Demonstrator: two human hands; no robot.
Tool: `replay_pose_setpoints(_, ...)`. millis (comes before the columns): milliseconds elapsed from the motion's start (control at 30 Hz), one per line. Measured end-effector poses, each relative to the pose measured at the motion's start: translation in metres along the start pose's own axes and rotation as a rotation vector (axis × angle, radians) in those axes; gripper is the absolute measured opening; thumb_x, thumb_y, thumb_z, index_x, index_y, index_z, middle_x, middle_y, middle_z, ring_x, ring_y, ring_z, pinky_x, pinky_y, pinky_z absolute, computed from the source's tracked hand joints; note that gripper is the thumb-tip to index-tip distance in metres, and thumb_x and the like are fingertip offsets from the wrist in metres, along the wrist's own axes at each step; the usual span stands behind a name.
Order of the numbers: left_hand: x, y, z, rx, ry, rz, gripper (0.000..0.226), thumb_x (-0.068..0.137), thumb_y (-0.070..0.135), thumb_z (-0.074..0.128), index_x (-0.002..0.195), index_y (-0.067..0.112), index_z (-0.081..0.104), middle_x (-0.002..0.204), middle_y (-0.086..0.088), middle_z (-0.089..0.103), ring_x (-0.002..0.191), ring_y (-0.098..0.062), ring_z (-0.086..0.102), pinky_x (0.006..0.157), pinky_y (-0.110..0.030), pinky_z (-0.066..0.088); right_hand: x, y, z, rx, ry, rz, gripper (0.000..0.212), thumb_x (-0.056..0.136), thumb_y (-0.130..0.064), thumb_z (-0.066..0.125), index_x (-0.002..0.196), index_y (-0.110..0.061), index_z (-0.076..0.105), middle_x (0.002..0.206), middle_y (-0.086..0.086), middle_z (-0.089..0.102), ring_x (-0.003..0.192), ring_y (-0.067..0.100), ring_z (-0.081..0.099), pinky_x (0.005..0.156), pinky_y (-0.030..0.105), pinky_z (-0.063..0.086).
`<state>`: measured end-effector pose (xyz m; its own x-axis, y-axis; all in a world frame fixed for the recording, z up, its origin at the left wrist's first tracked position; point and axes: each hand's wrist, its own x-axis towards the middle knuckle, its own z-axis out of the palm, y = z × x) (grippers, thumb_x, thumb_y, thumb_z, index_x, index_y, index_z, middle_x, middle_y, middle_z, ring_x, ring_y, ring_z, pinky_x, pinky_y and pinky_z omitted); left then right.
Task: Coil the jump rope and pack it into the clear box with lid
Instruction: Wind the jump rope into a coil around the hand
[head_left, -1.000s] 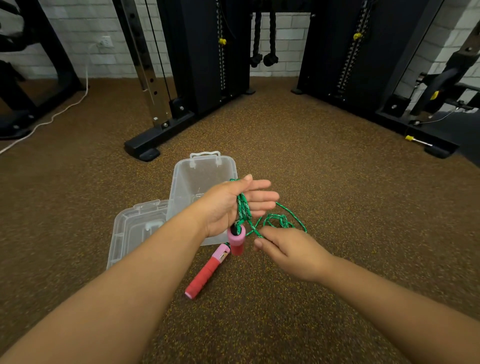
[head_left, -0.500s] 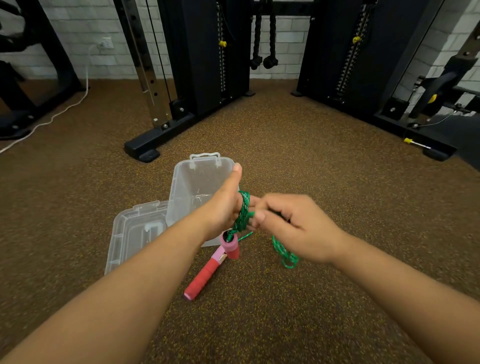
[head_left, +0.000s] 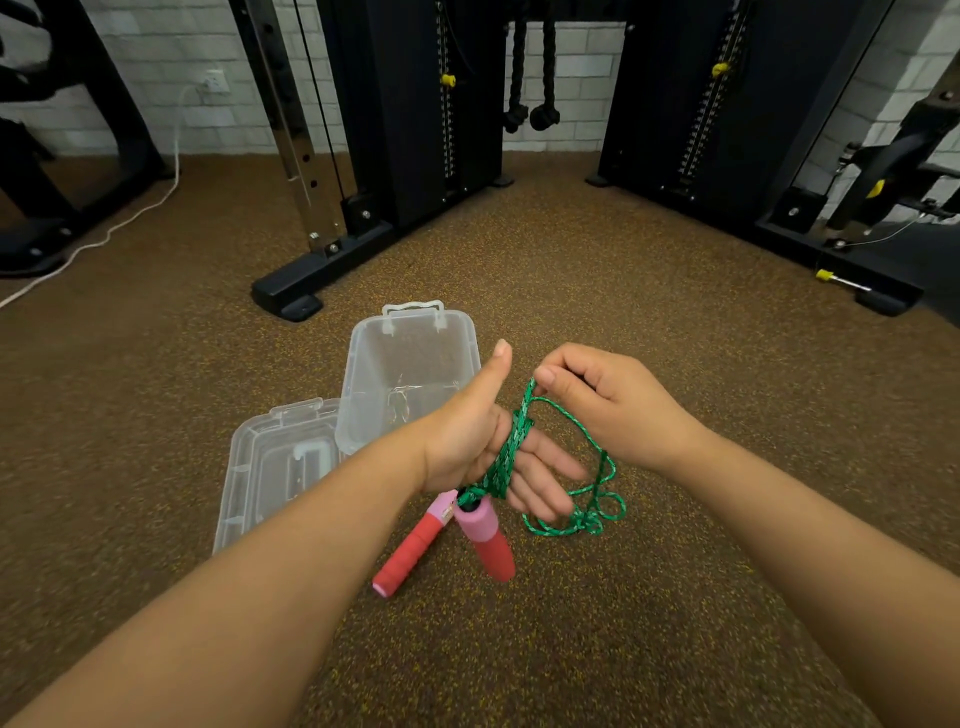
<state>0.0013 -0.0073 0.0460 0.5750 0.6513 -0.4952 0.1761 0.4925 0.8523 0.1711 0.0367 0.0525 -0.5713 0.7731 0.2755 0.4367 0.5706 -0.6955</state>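
Observation:
Several turns of the green jump rope (head_left: 511, 452) are wound around the palm of my left hand (head_left: 485, 441), whose fingers are straight and thumb points up. One pink and red handle (head_left: 485, 543) hangs below that hand. The other handle (head_left: 413, 551) lies on the floor. My right hand (head_left: 608, 402) pinches the rope just above the left palm, and a loose tangle of rope (head_left: 592, 519) trails down to the floor. The clear box (head_left: 410, 374) stands open behind my left hand, its lid (head_left: 275, 467) lying beside it on the left.
Brown speckled gym flooring (head_left: 571, 623) surrounds everything. Black cable machine frames (head_left: 322, 280) stand behind the box, with more equipment (head_left: 857, 249) at the right. A white cable (head_left: 104, 239) runs along the floor at the far left.
My right hand has lifted from below the left hand to above its palm, carrying the rope over for another turn. The hanging handle has swung lower.

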Motion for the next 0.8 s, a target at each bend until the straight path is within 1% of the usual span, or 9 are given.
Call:
replay_pose_setpoints(67,0.0,-0.001,0.0,0.011,-0.028,0.0,0.109,0.079,0.076,-0.007,0.101,-0.002,0.067,0.078,-0.016,0.073,0.072,-0.025,0.07,0.071,-0.031,0.05,0.0,0.003,0.003,0.012,0.0,0.012,0.014,0.095,-0.028,0.053,0.084,-0.025,0.061,0.074,-0.011,0.061,0.071,0.009,0.056,0.07,0.029,0.044)
replay_pose_setpoints(133,-0.003,0.001,0.001,0.002,-0.061,0.031,0.082,0.091,0.061,0.011,0.105,0.002,0.065,0.081,-0.011,0.075,0.074,-0.021,0.071,0.07,-0.028,0.052,-0.001,0.007,0.007,0.06,0.007,0.052,0.016,0.094,-0.027,0.054,0.085,-0.02,0.064,0.077,-0.004,0.064,0.074,0.013,0.057,0.072,0.031,0.045)
replay_pose_setpoints(233,-0.009,0.002,0.001,-0.08,-0.117,0.1,0.051,0.095,0.039,0.029,0.107,0.007,0.067,0.088,-0.007,0.076,0.08,-0.018,0.072,0.075,-0.026,0.053,-0.002,0.014,0.013,0.173,-0.009,0.139,0.019,0.093,-0.03,0.055,0.083,-0.016,0.065,0.074,0.003,0.062,0.069,0.012,0.052,0.07,0.033,0.045)
replay_pose_setpoints(300,-0.011,0.002,0.0,-0.139,-0.121,0.113,0.045,0.094,0.036,0.035,0.103,0.011,0.071,0.088,-0.008,0.076,0.08,-0.018,0.073,0.076,-0.026,0.055,-0.004,0.015,0.015,0.258,-0.014,0.176,0.021,0.093,-0.03,0.055,0.078,-0.018,0.065,0.067,-0.001,0.057,0.064,0.007,0.046,0.062,0.032,0.042)
replay_pose_setpoints(400,-0.011,0.002,0.0,-0.18,-0.046,0.114,0.042,0.087,0.036,0.04,0.1,0.011,0.071,0.08,-0.006,0.076,0.073,-0.016,0.073,0.07,-0.024,0.056,-0.008,0.018,0.012,0.454,-0.036,0.271,0.028,0.095,-0.03,0.051,0.072,-0.022,0.064,0.053,-0.012,0.047,0.049,0.003,0.038,0.048,0.02,0.033)
replay_pose_setpoints(533,-0.009,-0.002,-0.006,-0.181,0.149,0.169,0.034,0.085,0.035,0.047,0.093,0.01,0.069,0.055,0.001,0.066,0.05,-0.012,0.062,0.057,-0.024,0.053,-0.014,0.029,-0.002,0.653,-0.149,0.379,0.014,0.089,-0.023,0.062,0.098,-0.016,0.069,0.068,-0.003,0.055,0.053,0.007,0.041,0.052,0.022,0.036)
replay_pose_setpoints(600,-0.008,-0.003,-0.009,-0.178,0.221,0.191,0.034,0.092,0.036,0.044,0.085,0.013,0.068,0.043,0.006,0.047,0.04,-0.01,0.046,0.05,-0.024,0.044,-0.017,0.035,-0.008,0.676,-0.223,0.357,0.03,0.082,-0.012,0.065,0.111,-0.013,0.067,0.075,-0.001,0.054,0.059,0.006,0.044,0.055,0.018,0.04)
replay_pose_setpoints(700,-0.008,-0.003,-0.009,-0.19,0.23,0.181,0.039,0.096,0.042,0.036,0.07,0.019,0.056,0.037,0.009,0.03,0.034,-0.008,0.031,0.047,-0.023,0.036,-0.019,0.037,-0.011,0.611,-0.207,0.353,0.031,0.085,0.001,0.063,0.11,-0.016,0.067,0.074,-0.006,0.056,0.065,0.005,0.047,0.058,0.014,0.04)
replay_pose_setpoints(800,-0.006,-0.002,-0.01,-0.224,0.192,0.161,0.042,0.096,0.044,0.035,0.062,0.022,0.045,0.035,0.01,0.026,0.032,-0.007,0.027,0.044,-0.023,0.034,-0.014,0.037,-0.01,0.563,-0.071,0.365,0.023,0.087,-0.003,0.062,0.103,-0.017,0.07,0.066,-0.01,0.063,0.058,-0.001,0.05,0.057,0.015,0.042)
